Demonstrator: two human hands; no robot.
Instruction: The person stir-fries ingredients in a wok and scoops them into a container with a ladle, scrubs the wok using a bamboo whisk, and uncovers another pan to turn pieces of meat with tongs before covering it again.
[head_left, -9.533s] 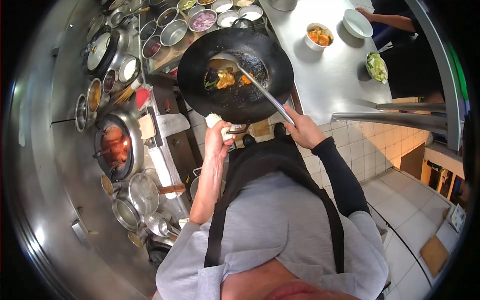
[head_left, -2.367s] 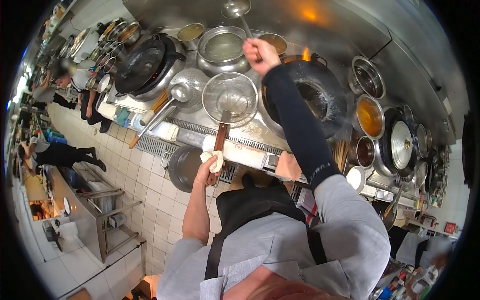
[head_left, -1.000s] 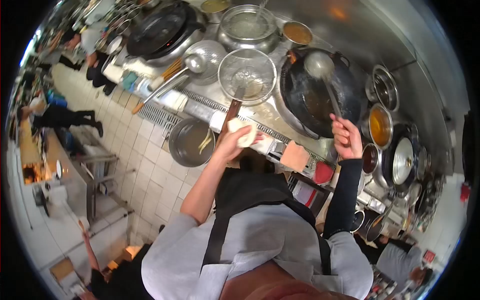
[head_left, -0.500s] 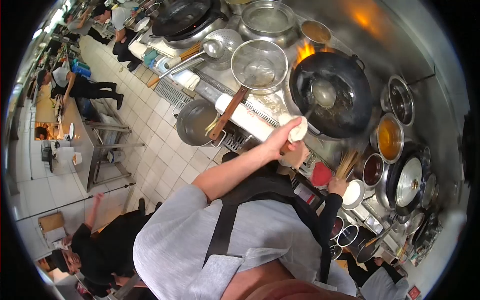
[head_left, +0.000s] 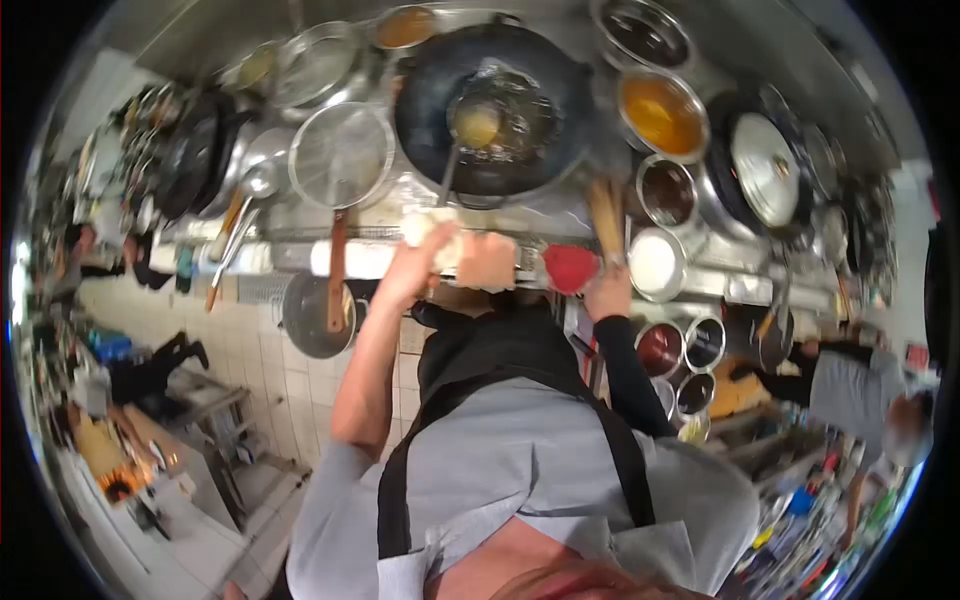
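My left hand (head_left: 412, 270) is closed at the near edge of the black wok (head_left: 420, 120), with a pale cloth (head_left: 432, 222) bunched at its fingers. From it a ladle (head_left: 449, 180) reaches into the wok, its bowl in shiny dark liquid. A tan, cloth-like piece (head_left: 487, 262) lies against the fingers on the right. Wrapped round a bamboo wok brush (head_left: 605, 215), my right hand (head_left: 607, 292) is right of the wok, bristles pointing up and away. Between the hands sits a red rounded thing (head_left: 570, 268), beside a bowl of white contents (head_left: 657, 264) on the right.
A wire strainer (head_left: 342, 155) with a wooden handle lies left of the wok, over a pot (head_left: 318, 315). Orange liquid fills a bowl (head_left: 662, 112) at the right, near a lidded pan (head_left: 765, 170). Another person (head_left: 850, 390) stands far right.
The view has swung, so the wok now sits at top centre. Flames seen beside the wok before no longer show. Both hands keep their holds.
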